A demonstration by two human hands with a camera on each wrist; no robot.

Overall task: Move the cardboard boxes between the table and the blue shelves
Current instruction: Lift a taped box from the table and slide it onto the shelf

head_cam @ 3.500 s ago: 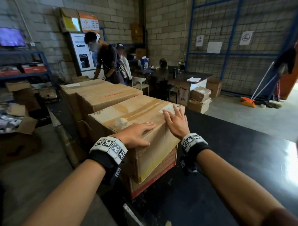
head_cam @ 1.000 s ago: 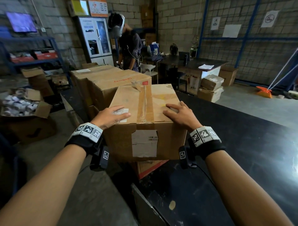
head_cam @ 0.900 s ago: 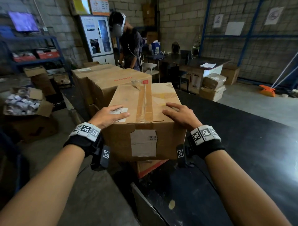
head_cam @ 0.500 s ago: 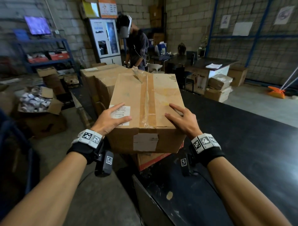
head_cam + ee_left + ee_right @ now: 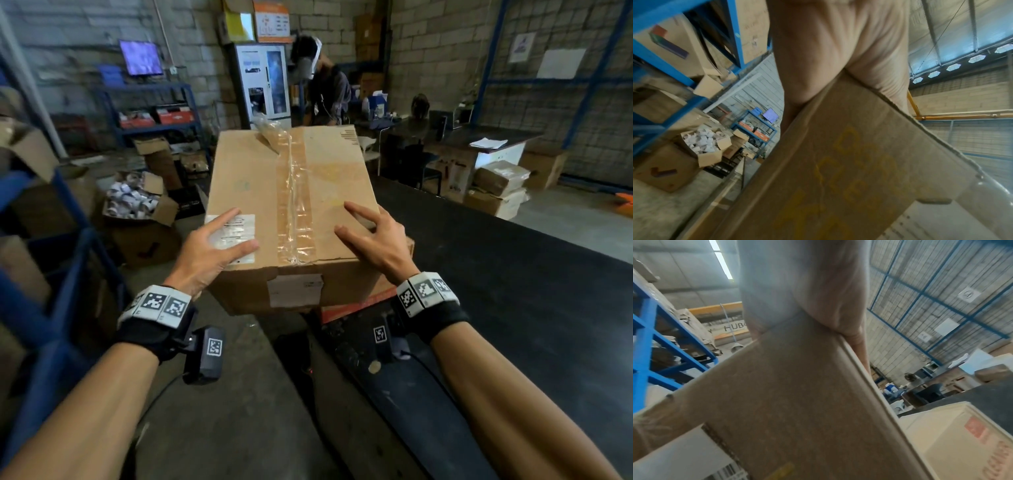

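Note:
A brown cardboard box (image 5: pixel 291 192) with a clear tape strip along its top fills the middle of the head view, its far end tipped up. My left hand (image 5: pixel 219 246) lies with straight fingers on the near left of its top, over a white label. My right hand (image 5: pixel 370 240) presses spread fingers on the near right. Both wrist views show a palm against the box's upper edge, the left (image 5: pixel 838 170) and the right (image 5: pixel 797 394). Under its near right corner sits another box with red print (image 5: pixel 356 305) on the black table (image 5: pixel 513 291).
Blue shelves (image 5: pixel 61 274) holding cartons stand close on my left. An open carton of white rolls (image 5: pixel 137 205) sits on the floor beyond them. A person (image 5: pixel 325 89) stands behind the box, by a desk (image 5: pixel 479 144) with stacked parcels.
The box has turned end-on to me, come nearer and leftward, and its far end has risen. Both hands stayed on its top near corners. The blue shelves have entered on the left.

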